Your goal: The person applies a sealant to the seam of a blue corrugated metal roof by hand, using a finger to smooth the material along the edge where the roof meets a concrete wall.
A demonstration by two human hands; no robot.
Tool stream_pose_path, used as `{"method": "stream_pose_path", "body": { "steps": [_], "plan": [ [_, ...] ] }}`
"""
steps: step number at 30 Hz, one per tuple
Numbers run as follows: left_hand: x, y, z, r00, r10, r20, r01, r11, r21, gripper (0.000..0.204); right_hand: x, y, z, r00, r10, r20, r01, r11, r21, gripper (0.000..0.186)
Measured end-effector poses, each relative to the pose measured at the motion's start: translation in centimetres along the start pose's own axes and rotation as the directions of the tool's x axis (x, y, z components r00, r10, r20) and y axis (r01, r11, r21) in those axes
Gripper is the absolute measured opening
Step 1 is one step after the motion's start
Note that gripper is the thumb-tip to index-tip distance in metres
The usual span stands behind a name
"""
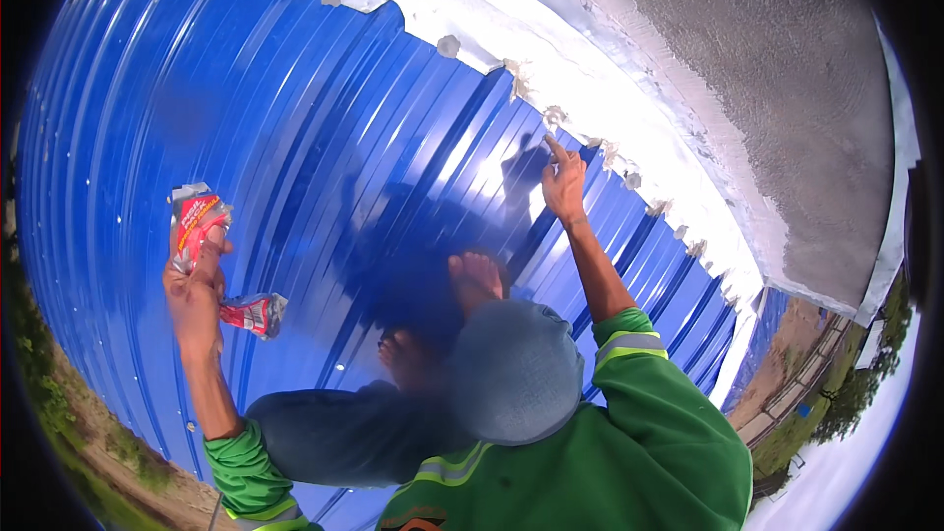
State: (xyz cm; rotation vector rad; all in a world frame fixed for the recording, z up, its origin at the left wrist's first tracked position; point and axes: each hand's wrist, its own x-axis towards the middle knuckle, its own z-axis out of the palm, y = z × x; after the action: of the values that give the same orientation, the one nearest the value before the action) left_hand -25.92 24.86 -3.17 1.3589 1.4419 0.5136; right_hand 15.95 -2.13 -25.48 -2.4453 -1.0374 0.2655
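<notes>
My left hand [195,280] is closed around a crumpled red and silver foil packet [200,221]. One end stands up above my fingers, and another crumpled red and silver end sticks out below them. My right hand [563,182] is stretched forward with its index finger extended and the other fingers partly curled; I see nothing held in it. Its fingertip is at or just short of a grey-white dab of paste [554,117] on the edge of the silvery flashing [580,69]. Whether they touch is hard to tell.
Blue ribbed metal roofing [265,128] spreads under me, with my bare feet [477,277] on it. More paste dabs [448,45] dot the flashing's edge. A rough grey wall [767,69] rises beyond. Past the roof's edges lie bare ground [787,359] and greenery.
</notes>
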Motion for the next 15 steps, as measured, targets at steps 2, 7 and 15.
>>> {"method": "stream_pose_path", "body": {
  "steps": [2, 7, 15],
  "plan": [
    [0.2, 0.4, 1.1, 1.000, 0.014, 0.022, -0.014, 1.000, -0.010, 0.019, 0.4, 3.0, -1.3, 0.996, 0.044, -0.081, -0.058, 0.982, -0.179, 0.068],
    [0.4, -0.3, 0.8, 1.000, -0.023, 0.014, 0.023, 1.000, 0.021, 0.022, 2.1, 3.7, -0.1, 0.995, 0.103, -0.013, -0.102, 0.949, -0.297, 0.080],
    [0.0, -0.7, -0.1, 0.999, -0.017, 0.027, 0.016, 0.999, 0.034, 0.021, 2.1, 3.5, 2.6, 0.999, 0.008, -0.049, -0.034, 0.824, -0.566, 0.077]
  ]
}}
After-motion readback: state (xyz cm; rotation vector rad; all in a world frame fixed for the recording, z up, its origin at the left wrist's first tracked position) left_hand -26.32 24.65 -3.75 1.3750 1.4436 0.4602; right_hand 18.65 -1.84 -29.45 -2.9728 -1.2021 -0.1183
